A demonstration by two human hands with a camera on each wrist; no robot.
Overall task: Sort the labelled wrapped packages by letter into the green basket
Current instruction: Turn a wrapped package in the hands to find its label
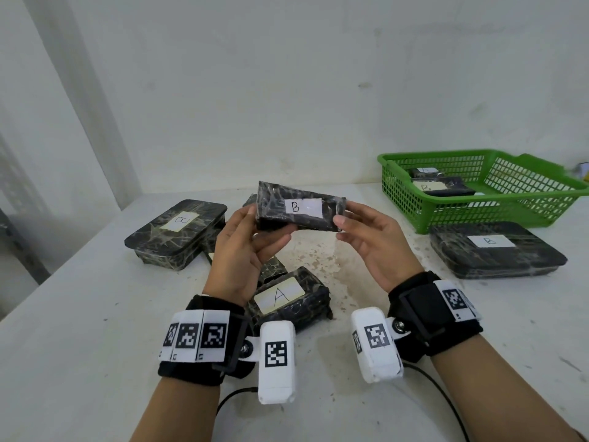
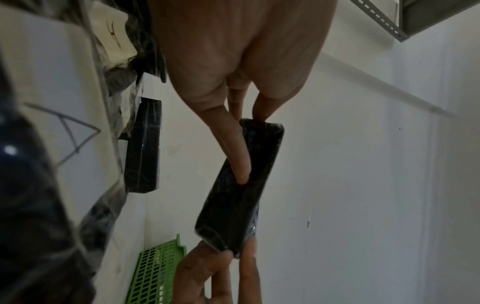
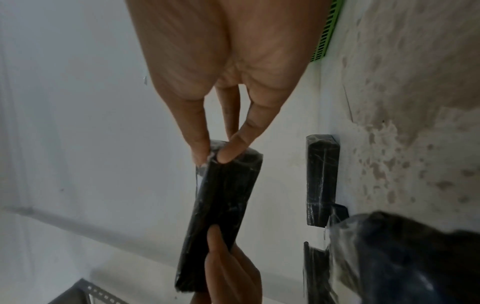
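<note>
1. Small dark wrapped package (image 1: 299,207) held in the air above the middle of the white table (image 1: 79,314) — long axis running left to right, right end tipped slightly lower, white "B" label turned towards the camera.
2. Left hand (image 1: 242,250) pinching the left end, thumb under the near face; right hand (image 1: 376,240) pinching the right end between thumb and fingertips.
3. Green basket (image 1: 541,193) at far right, two labelled packages inside, one marked "B", the other's letter unreadable.
4. Flat "B" package (image 1: 494,250) just in front of the basket; another flat "B" package (image 1: 178,234) at far left.
5. "A" package (image 1: 287,301) lying on the table near the left wrist — more wrapped pieces partly hidden behind the left hand.
</note>
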